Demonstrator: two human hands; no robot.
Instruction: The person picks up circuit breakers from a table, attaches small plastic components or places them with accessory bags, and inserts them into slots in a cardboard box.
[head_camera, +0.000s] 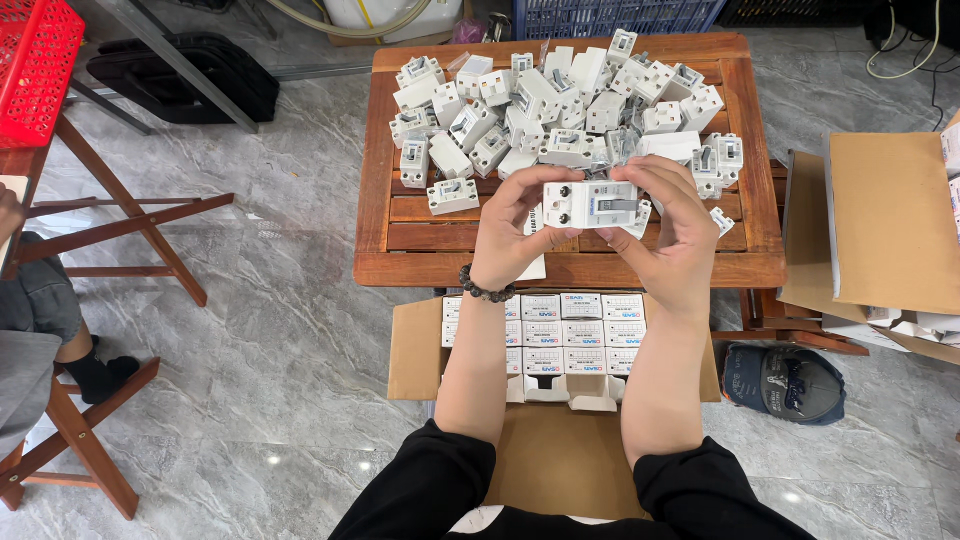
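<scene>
Head view: the left hand (507, 232) and right hand (672, 228) each keep a closed grip on one white circuit breaker (590, 204), held above the wooden surface (400, 240); a breaker pile (560, 110) lies behind; a carton of small boxes (545, 335) sits below.

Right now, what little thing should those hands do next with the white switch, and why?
Probably lower the white breaker toward the open carton of small boxes below the table edge. Both the left hand and right hand grip it by its ends, above the wooden table, apart from the loose pile of breakers, and boxed ones sit directly underneath.
</scene>
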